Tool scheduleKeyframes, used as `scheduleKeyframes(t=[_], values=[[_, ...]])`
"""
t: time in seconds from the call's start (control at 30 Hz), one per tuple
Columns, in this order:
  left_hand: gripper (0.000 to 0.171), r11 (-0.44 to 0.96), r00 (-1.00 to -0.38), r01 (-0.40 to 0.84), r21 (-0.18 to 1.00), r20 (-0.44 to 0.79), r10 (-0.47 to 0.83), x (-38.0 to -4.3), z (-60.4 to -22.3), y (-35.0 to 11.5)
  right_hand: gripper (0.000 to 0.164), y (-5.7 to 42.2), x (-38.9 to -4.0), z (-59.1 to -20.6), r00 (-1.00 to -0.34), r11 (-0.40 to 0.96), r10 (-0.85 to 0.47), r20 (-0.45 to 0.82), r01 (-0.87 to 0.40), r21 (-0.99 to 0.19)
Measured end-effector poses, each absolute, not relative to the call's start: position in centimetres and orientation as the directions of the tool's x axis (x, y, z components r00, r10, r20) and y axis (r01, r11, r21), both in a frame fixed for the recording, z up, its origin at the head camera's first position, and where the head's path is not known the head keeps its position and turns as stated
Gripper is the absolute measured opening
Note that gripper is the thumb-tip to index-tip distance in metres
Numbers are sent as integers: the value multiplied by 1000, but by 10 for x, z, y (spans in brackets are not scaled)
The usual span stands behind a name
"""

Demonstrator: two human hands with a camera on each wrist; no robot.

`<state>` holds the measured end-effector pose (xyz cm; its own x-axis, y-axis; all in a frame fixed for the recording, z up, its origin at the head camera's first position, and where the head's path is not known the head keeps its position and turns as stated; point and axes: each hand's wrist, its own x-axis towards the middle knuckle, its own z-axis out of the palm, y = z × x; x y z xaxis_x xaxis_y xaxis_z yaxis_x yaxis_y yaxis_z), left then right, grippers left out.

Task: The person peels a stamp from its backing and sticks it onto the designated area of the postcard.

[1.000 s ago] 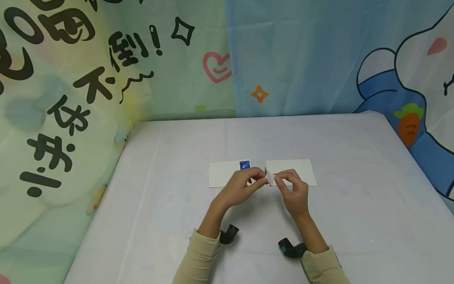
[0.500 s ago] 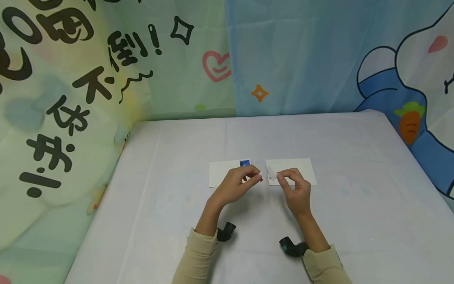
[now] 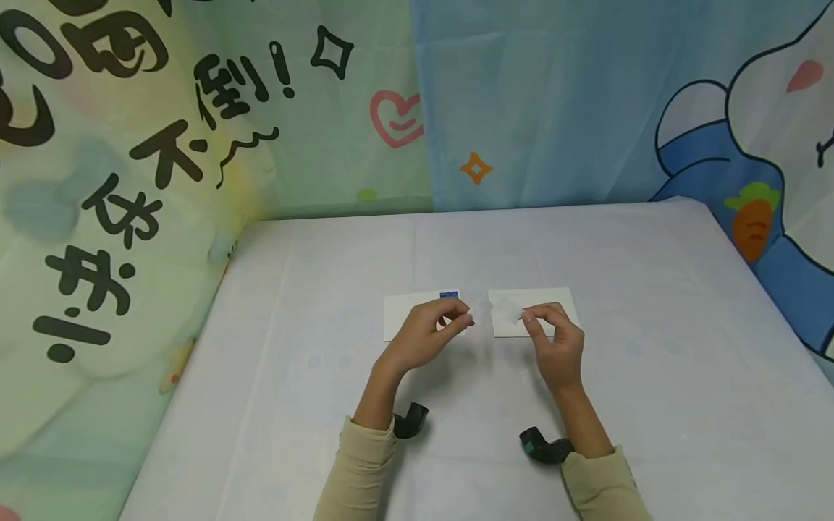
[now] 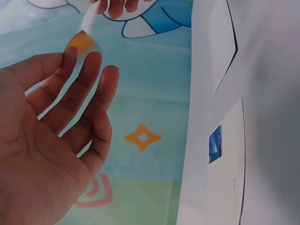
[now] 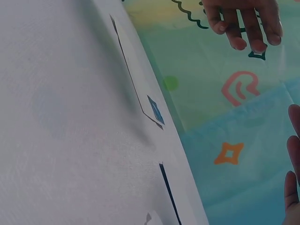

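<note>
Two white cards that look like envelopes lie side by side. The left envelope (image 3: pixel 407 307) bears a blue stamp (image 4: pixel 215 144) in its upper right corner; on the right envelope (image 3: pixel 559 304) no stamp shows. My left hand (image 3: pixel 426 333) is raised before the left envelope, and its fingertips pinch a small sticker (image 4: pixel 83 44), orange and blurred in the left wrist view. My right hand (image 3: pixel 557 347), in front of the right envelope, pinches a thin white slip of paper (image 3: pixel 508 312) between thumb and forefinger. Whether slip and sticker touch is unclear.
The envelopes lie on a white cloth-covered table (image 3: pixel 313 405). A printed curtain (image 3: pixel 547 108) hangs behind and along the left side. Black wrist cameras (image 3: pixel 412 421) jut inward from the forearms.
My hands have moved apart, the left leftward and the right rightward. The white slip, earlier between both hands, has moved right with my right hand.
</note>
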<state>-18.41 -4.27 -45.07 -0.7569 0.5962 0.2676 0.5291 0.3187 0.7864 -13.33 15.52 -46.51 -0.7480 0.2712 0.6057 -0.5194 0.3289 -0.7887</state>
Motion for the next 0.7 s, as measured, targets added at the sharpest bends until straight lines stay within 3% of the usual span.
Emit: scheduleKeyframes(t=[0.2, 0.5, 0.7], values=[[15, 316, -761, 529, 788, 275, 587, -185, -451, -44, 10, 162, -133, -464, -763, 339, 270, 588, -496, -799], [17, 317, -773, 519, 794, 278, 570, -185, -449, -48, 5, 204, -147, -491, -830, 349, 125, 543, -475, -808], [15, 316, -772, 520, 793, 279, 571, -186, -449, -49, 1, 219, -143, -494, -941, 420, 3, 339, -306, -854]])
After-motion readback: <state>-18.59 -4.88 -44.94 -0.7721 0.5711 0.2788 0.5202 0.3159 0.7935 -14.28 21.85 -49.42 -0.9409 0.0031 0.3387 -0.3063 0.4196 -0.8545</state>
